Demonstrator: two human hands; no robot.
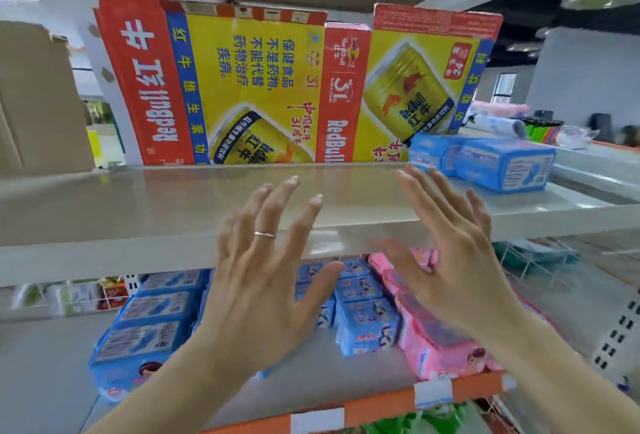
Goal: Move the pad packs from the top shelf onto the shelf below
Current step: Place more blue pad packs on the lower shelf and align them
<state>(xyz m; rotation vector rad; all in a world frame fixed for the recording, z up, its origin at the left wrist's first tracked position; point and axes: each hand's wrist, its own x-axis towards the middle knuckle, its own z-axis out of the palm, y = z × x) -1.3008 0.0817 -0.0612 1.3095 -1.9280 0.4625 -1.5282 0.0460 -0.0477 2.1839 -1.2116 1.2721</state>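
Blue pad packs point(498, 165) lie on the right part of the top shelf point(138, 211). On the shelf below point(41, 374) lie rows of blue pad packs point(145, 322), more blue ones point(363, 322) in the middle and pink pad packs point(436, 343) to the right. My left hand point(263, 281), with a ring, is raised in front of the top shelf's edge, fingers spread, holding nothing. My right hand point(453, 260) is raised beside it, fingers straight, its tips just left of the top-shelf packs and not touching them.
Flattened red and yellow drink cartons point(249, 87) stand as a back wall behind the top shelf. A brown cardboard box point(34, 101) is at the far left. An orange and white price strip point(381, 406) runs along the lower shelf's front edge. Wire baskets point(533, 257) sit at the right.
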